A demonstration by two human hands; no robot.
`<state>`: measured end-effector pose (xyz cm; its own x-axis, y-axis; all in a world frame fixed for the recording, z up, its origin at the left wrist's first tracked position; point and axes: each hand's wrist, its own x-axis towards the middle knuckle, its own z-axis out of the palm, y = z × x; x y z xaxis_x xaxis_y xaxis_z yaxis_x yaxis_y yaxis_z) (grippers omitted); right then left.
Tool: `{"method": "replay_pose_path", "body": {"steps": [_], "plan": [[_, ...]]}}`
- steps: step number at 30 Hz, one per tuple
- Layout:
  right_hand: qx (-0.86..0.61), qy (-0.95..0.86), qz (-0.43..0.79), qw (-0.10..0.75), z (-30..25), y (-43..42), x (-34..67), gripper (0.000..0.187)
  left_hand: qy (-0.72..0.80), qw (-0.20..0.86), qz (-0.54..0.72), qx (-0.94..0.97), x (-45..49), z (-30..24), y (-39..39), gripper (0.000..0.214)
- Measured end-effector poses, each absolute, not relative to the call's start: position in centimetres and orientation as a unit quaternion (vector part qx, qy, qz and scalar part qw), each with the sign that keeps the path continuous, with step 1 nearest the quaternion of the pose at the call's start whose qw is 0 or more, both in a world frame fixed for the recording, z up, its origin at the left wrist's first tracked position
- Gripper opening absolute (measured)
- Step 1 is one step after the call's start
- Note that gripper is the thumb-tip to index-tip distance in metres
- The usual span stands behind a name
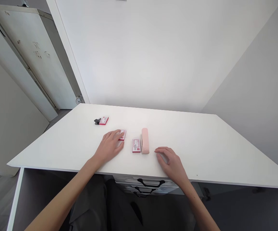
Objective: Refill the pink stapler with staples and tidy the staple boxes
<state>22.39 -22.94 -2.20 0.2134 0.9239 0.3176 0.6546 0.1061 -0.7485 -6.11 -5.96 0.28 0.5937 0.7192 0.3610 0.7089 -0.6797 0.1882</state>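
My left hand (pixel 109 144) rests on the white table with its fingertips over a small white-and-red box (pixel 122 136), partly covering it. The thumb is spread apart, near the box's closer edge. To the right, a second white-and-red box (pixel 136 145) lies flat against the left side of a pink stapler (pixel 145 140). My right hand (pixel 171 162) lies to the right of the stapler, apart from it. Its fingers are loosely bent, the thumb stands away from them, and nothing is held.
Farther back on the left of the table (pixel 189 138), a third white-and-red box (pixel 104 120) touches a black clip (pixel 97 121). A white wall rises behind the table. Drawers with black handles (pixel 150 183) sit under the front edge. A pale cabinet (pixel 35 51) stands back left.
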Motion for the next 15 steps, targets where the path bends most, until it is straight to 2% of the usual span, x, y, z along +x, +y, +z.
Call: {"method": "replay_pose_path", "body": {"steps": [5,11,15], "plan": [[-0.650,-0.607,0.163,0.428,-2.3,-23.1,22.4,0.023,0.382,0.024,0.218,0.898,-6.4,0.7,-7.7,0.044],[-0.642,-0.612,0.166,0.431,-2.1,-23.2,22.5,0.022,0.392,0.120,0.189,0.892,-6.5,0.4,-6.8,0.051],[-0.643,-0.610,0.168,0.431,-1.9,-23.1,22.4,0.023,0.393,0.156,0.224,0.878,-6.6,0.7,-6.7,0.044]]}}
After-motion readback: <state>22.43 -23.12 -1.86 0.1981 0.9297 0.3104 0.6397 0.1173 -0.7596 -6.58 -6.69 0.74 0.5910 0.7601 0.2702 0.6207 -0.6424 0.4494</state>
